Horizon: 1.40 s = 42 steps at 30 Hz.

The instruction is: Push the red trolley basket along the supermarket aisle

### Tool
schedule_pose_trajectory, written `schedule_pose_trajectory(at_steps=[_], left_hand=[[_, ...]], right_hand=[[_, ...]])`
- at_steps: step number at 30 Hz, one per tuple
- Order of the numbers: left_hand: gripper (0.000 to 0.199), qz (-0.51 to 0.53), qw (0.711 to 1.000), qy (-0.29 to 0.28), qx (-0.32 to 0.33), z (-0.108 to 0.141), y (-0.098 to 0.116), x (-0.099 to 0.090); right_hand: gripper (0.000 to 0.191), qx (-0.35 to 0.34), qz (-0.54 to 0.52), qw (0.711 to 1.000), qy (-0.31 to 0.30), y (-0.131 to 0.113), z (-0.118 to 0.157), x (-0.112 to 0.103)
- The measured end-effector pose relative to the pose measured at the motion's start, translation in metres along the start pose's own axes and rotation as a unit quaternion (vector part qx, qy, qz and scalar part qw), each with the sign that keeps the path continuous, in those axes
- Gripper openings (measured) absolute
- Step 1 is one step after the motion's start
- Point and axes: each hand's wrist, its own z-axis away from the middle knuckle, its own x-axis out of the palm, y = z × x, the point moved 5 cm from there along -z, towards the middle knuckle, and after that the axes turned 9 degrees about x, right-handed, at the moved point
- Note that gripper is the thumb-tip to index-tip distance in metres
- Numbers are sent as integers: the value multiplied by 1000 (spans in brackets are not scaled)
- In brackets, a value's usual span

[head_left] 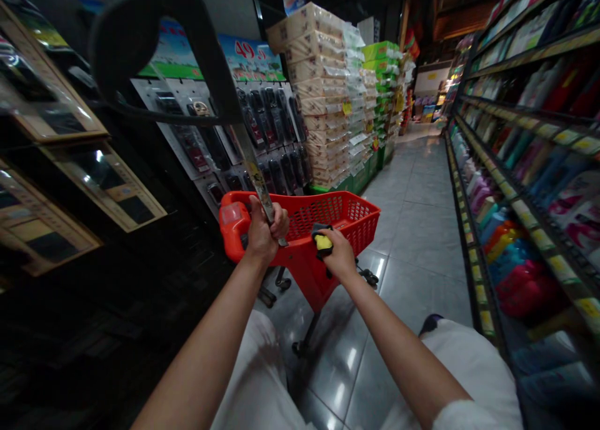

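Note:
My left hand (267,230) is closed around the lower part of a long, narrow metal bar with a black loop handle (218,61). The bar tilts up to the left, with its loop large and close to the camera. Its lower tip shows just below my fingers, in front of a red plastic shopping cart (314,274). In my right hand (340,252) is a crumpled yellow and dark grey bundle (323,241), cloth-like, held in front of the cart's perforated side. Whether this hand touches the cart I cannot tell.
Tall stacks of packaged goods (323,99) stand behind the cart, beside a rack of hanging black items (276,130). Boxed goods (107,174) line the left. Shelves of bottles (529,217) run along the right. Grey floor tiles (417,230) stretch down the aisle.

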Motion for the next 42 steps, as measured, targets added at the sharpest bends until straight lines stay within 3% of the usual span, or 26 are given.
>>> schedule_pose_trajectory(at_steps=[4,6,10,12,16,19,23,30,33,36,39,42], left_hand=[[72,30,999,6,-19,-1,-4,-1],[72,26,999,10,-17,-1,-5,-2],[72,-3,1000,3,12,-1,-5,-2],[73,-17,1000,2,20,-1,-5,-2],[73,-31,999,3,28,0,-3,-1],[72,-29,999,-3,28,1,-2,0],[71,-19,999,1,26,2,-2,1],[70,-13,1000,8,12,1,-5,3],[70,-11,1000,13,8,0,-5,5],[70,-11,999,32,0,1,-5,6],[69,-11,999,44,-5,1,-5,6],[69,-12,999,36,-2,-1,-6,6]], right_hand=[[59,-73,4,995,-71,-48,23,22],[60,-78,27,994,-76,-48,26,19],[57,0,83,996,-20,-24,16,3],[56,15,93,995,-10,-25,14,4],[61,-60,87,993,-55,-53,24,22],[70,-84,106,989,-53,-54,32,25],[70,-44,162,986,-16,-5,23,8],[63,42,254,965,43,105,-34,-51],[59,89,248,962,74,138,-57,-76],[58,169,188,957,145,165,-74,-95],[62,228,151,939,210,183,-79,-95],[63,251,110,931,242,190,-72,-75]])
